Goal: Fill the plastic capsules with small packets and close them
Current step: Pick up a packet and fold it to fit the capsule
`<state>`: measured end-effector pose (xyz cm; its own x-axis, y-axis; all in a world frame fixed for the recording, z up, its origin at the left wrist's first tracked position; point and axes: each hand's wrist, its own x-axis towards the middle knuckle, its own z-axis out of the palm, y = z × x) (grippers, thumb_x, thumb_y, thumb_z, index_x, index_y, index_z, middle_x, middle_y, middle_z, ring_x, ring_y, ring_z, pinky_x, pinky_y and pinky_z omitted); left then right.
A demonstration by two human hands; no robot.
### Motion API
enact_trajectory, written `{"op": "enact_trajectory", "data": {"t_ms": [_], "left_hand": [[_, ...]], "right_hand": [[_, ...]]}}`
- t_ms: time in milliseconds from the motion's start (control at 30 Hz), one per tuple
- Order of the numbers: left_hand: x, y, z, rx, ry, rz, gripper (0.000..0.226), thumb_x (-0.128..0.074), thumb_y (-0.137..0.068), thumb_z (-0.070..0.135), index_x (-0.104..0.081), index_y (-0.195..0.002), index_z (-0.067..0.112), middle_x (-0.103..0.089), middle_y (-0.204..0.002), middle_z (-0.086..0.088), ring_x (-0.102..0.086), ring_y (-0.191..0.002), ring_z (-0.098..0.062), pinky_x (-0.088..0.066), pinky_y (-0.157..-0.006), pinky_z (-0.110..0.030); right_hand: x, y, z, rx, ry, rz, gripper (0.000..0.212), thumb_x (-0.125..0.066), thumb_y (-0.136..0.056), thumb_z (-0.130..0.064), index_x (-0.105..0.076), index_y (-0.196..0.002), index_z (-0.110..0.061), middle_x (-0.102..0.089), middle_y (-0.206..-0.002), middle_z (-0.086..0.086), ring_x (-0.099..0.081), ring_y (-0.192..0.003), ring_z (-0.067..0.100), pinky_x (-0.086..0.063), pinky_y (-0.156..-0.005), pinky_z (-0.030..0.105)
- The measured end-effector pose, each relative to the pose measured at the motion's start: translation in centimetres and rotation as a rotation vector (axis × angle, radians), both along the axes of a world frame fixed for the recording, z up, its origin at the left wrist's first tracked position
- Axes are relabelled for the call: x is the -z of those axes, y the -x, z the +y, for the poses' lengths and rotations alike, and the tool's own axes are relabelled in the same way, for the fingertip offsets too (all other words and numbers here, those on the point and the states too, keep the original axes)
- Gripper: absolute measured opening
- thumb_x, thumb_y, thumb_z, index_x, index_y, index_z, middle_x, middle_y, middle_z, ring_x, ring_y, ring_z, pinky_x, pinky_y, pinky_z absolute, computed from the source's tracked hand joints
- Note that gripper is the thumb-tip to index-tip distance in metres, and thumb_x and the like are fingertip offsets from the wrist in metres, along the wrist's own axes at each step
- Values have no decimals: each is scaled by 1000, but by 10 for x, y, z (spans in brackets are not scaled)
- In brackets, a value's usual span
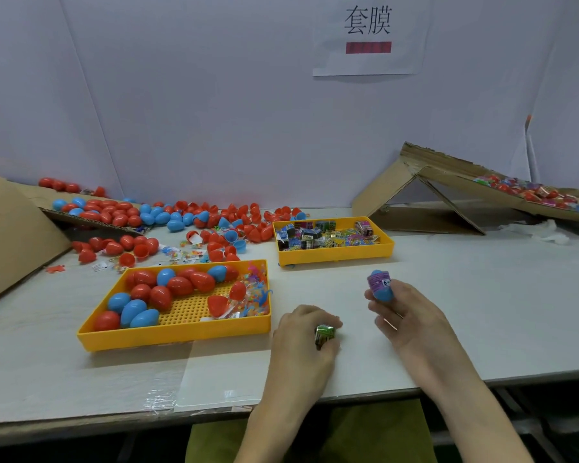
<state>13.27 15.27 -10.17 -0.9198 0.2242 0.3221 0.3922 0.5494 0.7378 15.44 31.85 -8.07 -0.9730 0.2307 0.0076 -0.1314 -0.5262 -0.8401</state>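
The white table (465,295) spans everything under both hands. A cardboard chute (448,182) slopes well beyond the right fingers, up and to their right, carrying wrapped capsules. Loose capsules (214,222), red and blue, lie scattered far beyond the left fingers. The near yellow tray (174,339) sits just left of the left fingers and holds more red and blue capsules plus small toy packets. The far yellow tray (335,257), full of folded printed packets, lies beyond and between both sets of fingers. The right hand (411,315) curls thumb and fingertips around a blue capsule (380,289), held upright above the table with a purple sleeve around its top. The left hand (301,335) pinches a green packet (325,334) at its fingertips, low over the table.
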Motion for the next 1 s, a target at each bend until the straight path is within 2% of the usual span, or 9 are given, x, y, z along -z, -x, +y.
{"op": "enact_trajectory", "data": {"t_ms": [167,333,467,567,700,767,833,900,1000], "left_hand": [[0,-1,-2,11,-104,14,41,-64,-84,-1,-70,-105,33,-66,-109,19,-59,-101,2,-43,-88,-6],[0,-2,-3,11,-113,-29,43,-61,-83,-2,-65,-99,38,-66,-106,18,-59,-97,4,-42,-79,-4],[-1,0,-2,3,-107,-29,39,-62,-83,-1,-68,-98,35,-68,-102,18,-58,-99,5,-45,-80,-8],[-2,-1,-4,13,-108,-34,39,-63,-82,-2,-69,-99,33,-68,-101,19,-57,-99,9,-46,-81,-8],[-3,0,-4,15,-94,-21,38,-67,-80,3,-67,-101,34,-66,-103,17,-58,-99,2,-46,-83,-11],[-4,-2,-2,2,-71,-26,41,-69,-80,4,-64,-107,34,-63,-106,15,-58,-97,-2,-46,-83,-12],[-3,-3,-2,-4,-107,-39,46,-66,-82,-1,-60,-111,35,-62,-106,12,-59,-93,-1,-47,-81,-10],[-3,-2,-3,-13,-147,-42,48,-65,-84,-3,-58,-115,34,-62,-103,10,-60,-93,-2,-48,-81,-10],[-3,-4,-5,-2,-229,-52,48,-67,-83,-5,-59,-116,30,-62,-100,11,-62,-92,0,-50,-78,-11]], "right_hand": [[-11,22,6,-153,223,-204,36,-69,-79,-12,-66,-111,4,-73,-94,18,-72,-74,18,-60,-65,21],[-74,91,21,-77,213,-159,13,-53,-100,-6,-62,-95,1,-67,-77,17,-66,-70,20,-57,-55,18],[-147,149,68,263,244,45,30,-47,-104,-14,-52,-131,-1,-63,-122,17,-65,-109,24,-55,-80,24],[-129,153,71,274,18,-123,37,-42,-104,-16,-44,-140,-5,-54,-138,15,-63,-114,25,-50,-88,31],[-53,117,38,8,-310,-195,21,-51,-100,-13,-64,-116,-6,-70,-107,11,-69,-80,18,-52,-71,27],[-27,89,28,-52,-585,-164,16,-58,-97,-14,-71,-108,-12,-74,-99,5,-71,-75,14,-50,-70,25],[-13,63,22,-223,-830,-35,19,-68,-91,-20,-70,-110,-23,-74,-104,-2,-72,-85,11,-52,-71,22],[-9,40,14,-403,-959,53,42,-76,-80,-29,-64,-120,-33,-70,-113,-13,-69,-101,7,-54,-78,21],[-3,24,9,-413,-1118,127,53,-80,-77,-21,-60,-124,-38,-68,-115,-18,-64,-109,5,-52,-88,19]]}}
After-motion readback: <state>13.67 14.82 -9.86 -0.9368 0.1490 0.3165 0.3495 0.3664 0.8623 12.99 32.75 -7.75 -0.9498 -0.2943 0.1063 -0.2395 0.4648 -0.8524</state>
